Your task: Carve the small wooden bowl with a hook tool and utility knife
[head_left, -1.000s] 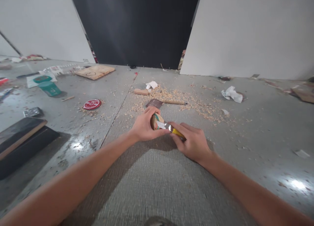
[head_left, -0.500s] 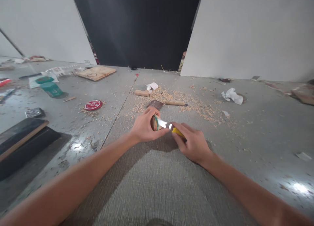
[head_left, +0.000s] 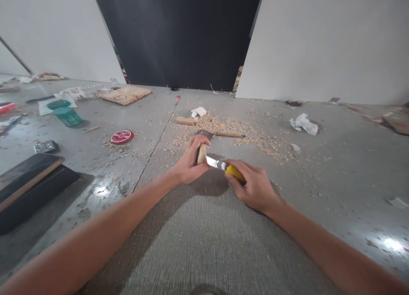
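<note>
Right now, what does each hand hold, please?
Left hand: closed on the small wooden piece.
Right hand: closed on the yellow-handled knife.

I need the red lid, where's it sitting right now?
The red lid lies flat on the grey floor, left of the wood shavings and right of the green cup.

Yellow-handled knife (head_left: 227, 168) blade touches small upright wood block (head_left: 201, 154).

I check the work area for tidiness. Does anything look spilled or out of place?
Yes. Wood shavings lie scattered over the grey surface beyond the hands, and a crumpled paper lies to the right. The left hand holds a wood piece; the right hand holds a yellow-handled knife.
</note>
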Tool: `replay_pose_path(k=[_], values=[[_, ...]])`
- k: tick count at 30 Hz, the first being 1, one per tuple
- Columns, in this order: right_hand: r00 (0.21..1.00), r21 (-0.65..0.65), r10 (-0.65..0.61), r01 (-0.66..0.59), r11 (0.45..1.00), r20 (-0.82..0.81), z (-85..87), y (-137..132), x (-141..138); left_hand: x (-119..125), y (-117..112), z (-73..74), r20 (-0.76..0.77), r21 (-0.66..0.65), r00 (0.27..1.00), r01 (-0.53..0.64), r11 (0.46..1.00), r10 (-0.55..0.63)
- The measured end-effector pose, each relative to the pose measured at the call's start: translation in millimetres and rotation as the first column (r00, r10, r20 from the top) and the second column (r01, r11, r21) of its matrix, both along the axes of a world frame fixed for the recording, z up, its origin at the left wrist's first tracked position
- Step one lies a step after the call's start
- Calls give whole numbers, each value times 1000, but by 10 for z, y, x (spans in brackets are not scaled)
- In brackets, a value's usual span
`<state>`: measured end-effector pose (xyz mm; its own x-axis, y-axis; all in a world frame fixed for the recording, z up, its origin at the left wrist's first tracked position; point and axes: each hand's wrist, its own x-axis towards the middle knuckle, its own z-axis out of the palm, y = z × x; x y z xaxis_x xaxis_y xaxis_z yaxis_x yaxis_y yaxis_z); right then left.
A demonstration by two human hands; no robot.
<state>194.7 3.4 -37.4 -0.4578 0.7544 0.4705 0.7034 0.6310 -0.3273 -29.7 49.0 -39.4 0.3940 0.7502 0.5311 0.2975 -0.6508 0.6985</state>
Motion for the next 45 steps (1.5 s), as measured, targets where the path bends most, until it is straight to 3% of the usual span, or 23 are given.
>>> replay_pose_path(k=[3, 16, 23, 29, 38, 45], values=[[1000, -5, 11, -11, 1000, 9, -8, 0, -4, -11, 21, -3, 23, 13, 996, 81, 997, -81], [997, 47, 65, -67, 997, 34, -19, -22, 2, 41, -18, -28, 130, -132, 979, 175, 976, -158], [996, 15, 85, -85, 996, 10, -6, -22, -1, 39, -29, -19, 114, -82, 967, 238, 968, -228], [998, -26, 70, -70, 997, -1, 5, -14, -5, 55, -33, -54, 150, -136, 972, 200, 970, -179], [991, -52, 133, -133, 990, -17, 7, -3, 19, 66, -37, -36, 203, -197, 956, 254, 947, -214], [998, -112, 69, -68, 991, 6, 13, -4, 9, 66, -45, -2, 177, -209, 964, 232, 950, -196]])
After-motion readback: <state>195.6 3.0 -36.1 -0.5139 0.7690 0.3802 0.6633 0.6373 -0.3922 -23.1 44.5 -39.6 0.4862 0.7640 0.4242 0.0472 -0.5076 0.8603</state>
